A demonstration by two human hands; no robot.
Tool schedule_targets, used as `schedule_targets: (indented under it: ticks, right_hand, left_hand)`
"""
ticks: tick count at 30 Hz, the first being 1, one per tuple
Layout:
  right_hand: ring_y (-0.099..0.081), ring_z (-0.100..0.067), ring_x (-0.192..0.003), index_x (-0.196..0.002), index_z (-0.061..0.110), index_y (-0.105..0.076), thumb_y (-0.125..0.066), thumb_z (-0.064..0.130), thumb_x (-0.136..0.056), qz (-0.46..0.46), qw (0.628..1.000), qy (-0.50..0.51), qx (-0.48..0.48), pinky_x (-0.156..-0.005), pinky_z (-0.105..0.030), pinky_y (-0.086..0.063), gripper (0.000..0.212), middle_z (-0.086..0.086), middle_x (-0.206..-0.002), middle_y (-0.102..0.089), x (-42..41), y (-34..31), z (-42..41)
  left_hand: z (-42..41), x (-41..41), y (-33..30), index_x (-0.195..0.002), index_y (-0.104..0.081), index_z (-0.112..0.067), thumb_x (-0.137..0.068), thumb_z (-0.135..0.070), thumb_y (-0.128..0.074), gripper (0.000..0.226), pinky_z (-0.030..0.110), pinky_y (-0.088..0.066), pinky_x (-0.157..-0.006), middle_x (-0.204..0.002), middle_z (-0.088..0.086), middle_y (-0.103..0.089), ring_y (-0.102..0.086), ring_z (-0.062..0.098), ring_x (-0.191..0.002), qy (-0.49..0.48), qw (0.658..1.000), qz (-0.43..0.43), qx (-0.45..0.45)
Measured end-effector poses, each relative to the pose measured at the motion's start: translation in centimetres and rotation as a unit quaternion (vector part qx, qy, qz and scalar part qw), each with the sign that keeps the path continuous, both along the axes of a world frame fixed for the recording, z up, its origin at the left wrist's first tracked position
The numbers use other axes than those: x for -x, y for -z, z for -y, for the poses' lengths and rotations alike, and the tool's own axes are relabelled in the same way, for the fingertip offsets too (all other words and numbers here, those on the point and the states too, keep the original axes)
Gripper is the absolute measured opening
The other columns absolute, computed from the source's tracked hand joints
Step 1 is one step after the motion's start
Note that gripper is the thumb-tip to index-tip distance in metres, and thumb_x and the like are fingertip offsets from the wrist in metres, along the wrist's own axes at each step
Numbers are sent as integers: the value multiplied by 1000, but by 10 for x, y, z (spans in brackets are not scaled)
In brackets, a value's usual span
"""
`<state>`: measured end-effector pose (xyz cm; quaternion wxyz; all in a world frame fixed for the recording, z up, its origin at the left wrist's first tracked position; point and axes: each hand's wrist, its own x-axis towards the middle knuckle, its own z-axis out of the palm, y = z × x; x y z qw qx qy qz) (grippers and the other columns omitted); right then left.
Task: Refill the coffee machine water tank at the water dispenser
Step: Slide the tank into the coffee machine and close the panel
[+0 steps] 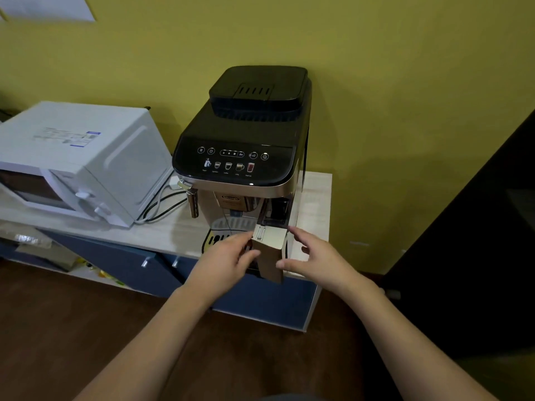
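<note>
A black and beige coffee machine [246, 134] stands on a pale wooden counter [314, 198] against a yellow wall. Its water tank [269, 250], with a beige front panel, sticks partly out of the machine's front right side. My left hand [225, 259] presses its fingers and thumb against the tank's left face. On the other side my right hand [312, 256] curves around the tank's right edge, thumb at its lower front. The tank's inside is hidden. No water dispenser is in view.
A white microwave [72, 160] sits on the counter to the left, with cables [162, 204] between it and the machine. Blue cabinet doors [127, 261] are below the counter. A dark surface [477, 227] rises at the right. Brown floor lies in front.
</note>
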<state>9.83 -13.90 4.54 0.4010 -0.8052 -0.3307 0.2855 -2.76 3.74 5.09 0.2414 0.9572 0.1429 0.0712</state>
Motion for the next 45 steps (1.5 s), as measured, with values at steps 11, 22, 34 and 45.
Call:
schedule_targets:
  ticks: [11,22,34,45]
  right_hand:
    - [-36,-20,-143,-152,14,-30,-52,50,-95,199,977,22,79,-112,-33,-33,72,-5,-157,-36,-1,-1,-19]
    - [-19,-21,-150,-156,13,-3,-72,51,-80,269,958,60,82,-121,-40,-23,109,-5,-165,-16,-14,-13,-26]
    - [-23,-23,-149,-153,6,-22,-68,36,-89,321,937,70,118,-123,-43,-15,84,-10,-160,-29,-47,-18,-55]
    - [-56,-29,-121,-124,12,-55,-69,30,-88,345,926,119,100,-106,-43,-41,43,-9,-127,-64,-52,-18,-64]
  left_hand:
    - [12,-30,5,-104,-66,-15,-100,-30,-51,21,36,-53,-69,-92,4,-71,-66,24,-84,-90,994,8,-59]
    - [44,-9,19,-157,5,-17,-91,-6,-54,90,37,-57,-77,-166,3,-6,-63,23,-104,-71,988,-50,-126]
    - [27,-49,9,-156,7,-27,-91,-19,-57,91,44,-53,-86,-148,17,-29,-52,36,-117,-53,977,-162,-129]
    - [15,-72,11,-144,35,-38,-92,-9,-49,103,40,-49,-59,-88,10,-64,-61,22,-66,-61,965,-224,-124]
